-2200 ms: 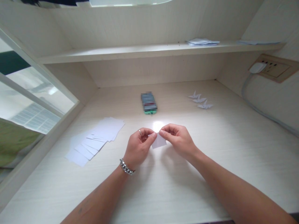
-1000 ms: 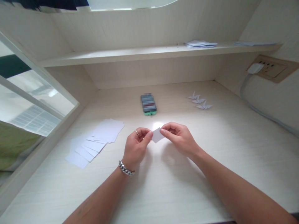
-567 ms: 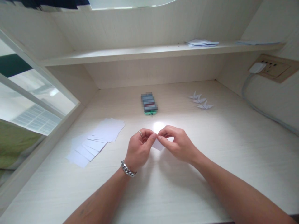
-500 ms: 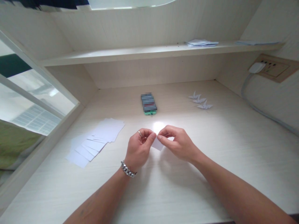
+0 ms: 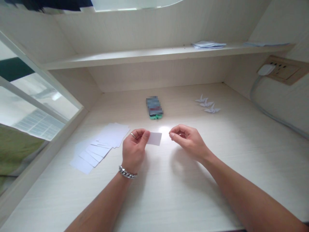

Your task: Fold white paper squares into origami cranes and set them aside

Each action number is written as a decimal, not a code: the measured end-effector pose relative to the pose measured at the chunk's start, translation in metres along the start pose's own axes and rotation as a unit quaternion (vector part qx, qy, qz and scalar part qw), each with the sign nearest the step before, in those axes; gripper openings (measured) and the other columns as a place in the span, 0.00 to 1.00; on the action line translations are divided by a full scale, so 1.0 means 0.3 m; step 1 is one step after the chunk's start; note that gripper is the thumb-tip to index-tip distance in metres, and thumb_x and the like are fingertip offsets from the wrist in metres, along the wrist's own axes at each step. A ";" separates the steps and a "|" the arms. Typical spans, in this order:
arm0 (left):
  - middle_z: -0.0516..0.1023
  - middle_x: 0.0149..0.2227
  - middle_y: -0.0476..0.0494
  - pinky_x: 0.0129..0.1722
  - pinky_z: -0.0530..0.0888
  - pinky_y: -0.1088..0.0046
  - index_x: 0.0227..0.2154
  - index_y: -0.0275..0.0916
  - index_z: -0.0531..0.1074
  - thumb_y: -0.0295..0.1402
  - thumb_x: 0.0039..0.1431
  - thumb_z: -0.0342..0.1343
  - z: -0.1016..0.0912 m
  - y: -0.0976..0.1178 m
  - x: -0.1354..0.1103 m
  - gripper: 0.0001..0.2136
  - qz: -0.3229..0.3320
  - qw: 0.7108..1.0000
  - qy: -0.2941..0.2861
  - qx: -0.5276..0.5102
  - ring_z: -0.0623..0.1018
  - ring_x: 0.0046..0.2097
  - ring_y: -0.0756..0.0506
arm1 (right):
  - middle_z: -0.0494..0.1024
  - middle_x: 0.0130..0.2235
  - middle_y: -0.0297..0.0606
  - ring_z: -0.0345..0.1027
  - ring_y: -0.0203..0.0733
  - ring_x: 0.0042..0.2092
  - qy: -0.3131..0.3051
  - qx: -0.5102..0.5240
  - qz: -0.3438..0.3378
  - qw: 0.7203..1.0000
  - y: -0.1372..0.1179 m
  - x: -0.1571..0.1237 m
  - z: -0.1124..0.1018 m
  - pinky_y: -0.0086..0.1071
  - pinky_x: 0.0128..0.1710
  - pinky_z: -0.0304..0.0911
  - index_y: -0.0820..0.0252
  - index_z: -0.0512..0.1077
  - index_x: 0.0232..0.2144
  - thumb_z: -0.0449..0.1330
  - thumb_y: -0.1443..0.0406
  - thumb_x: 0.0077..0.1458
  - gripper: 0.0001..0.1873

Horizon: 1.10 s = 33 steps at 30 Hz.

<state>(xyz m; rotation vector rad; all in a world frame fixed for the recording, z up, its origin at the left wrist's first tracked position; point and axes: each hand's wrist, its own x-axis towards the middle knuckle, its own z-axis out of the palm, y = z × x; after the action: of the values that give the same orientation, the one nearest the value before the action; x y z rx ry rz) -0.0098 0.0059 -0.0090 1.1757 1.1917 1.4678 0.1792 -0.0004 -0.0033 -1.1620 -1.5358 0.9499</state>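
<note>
My left hand (image 5: 134, 148), with a ring and a chain bracelet, pinches a small white piece of paper (image 5: 154, 139) by its left end between thumb and fingers. The paper stands out to the right, above the desk. To its right, apart from it, is my right hand (image 5: 185, 140). Its fingers are curled with the thumb tip drawn against them, and nothing shows between them. Several loose white paper sheets (image 5: 103, 141) lie fanned out to the left of my left hand.
A phone-like object (image 5: 154, 108) with a green edge, its face pixelated, lies beyond my hands. Folded paper cranes (image 5: 207, 104) stand at the back right. Above, a shelf (image 5: 125, 58) holds stacked paper (image 5: 209, 44). A plug with a cable (image 5: 265, 69) sits in the right wall socket.
My hands have moved apart. The left went leftward with the small paper, which now shows more of its face; the right let go of it and shifted slightly right.
</note>
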 end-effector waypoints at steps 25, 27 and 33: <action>0.76 0.29 0.47 0.33 0.71 0.74 0.30 0.35 0.73 0.33 0.53 0.60 0.016 0.015 -0.025 0.06 -0.050 0.978 -0.181 0.094 0.75 0.31 0.49 | 0.78 0.42 0.44 0.67 0.47 0.44 0.078 -0.266 -0.200 0.940 -0.027 -0.039 0.035 0.39 0.44 0.62 0.58 0.76 0.42 0.59 0.64 0.58 0.11; 0.76 0.29 0.46 0.32 0.70 0.74 0.30 0.35 0.73 0.34 0.54 0.59 0.013 0.013 -0.023 0.06 -0.036 0.969 -0.204 0.138 0.74 0.31 0.49 | 0.79 0.39 0.41 0.69 0.45 0.41 0.021 -0.222 -0.128 0.966 -0.023 -0.022 0.023 0.38 0.42 0.63 0.58 0.76 0.40 0.60 0.65 0.57 0.09; 0.77 0.30 0.45 0.31 0.70 0.74 0.31 0.36 0.73 0.36 0.57 0.56 0.013 0.009 -0.029 0.07 -0.007 0.960 -0.190 0.203 0.74 0.31 0.48 | 0.79 0.31 0.36 0.71 0.38 0.33 -0.070 -0.060 0.029 0.995 -0.012 -0.002 0.021 0.31 0.33 0.64 0.61 0.74 0.30 0.59 0.67 0.55 0.05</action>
<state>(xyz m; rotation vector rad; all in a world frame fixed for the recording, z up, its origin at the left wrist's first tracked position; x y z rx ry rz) -0.0048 -0.0023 -0.0073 1.6364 1.2524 0.9441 0.1722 -0.0022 -0.0017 -1.2539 -1.6987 1.0063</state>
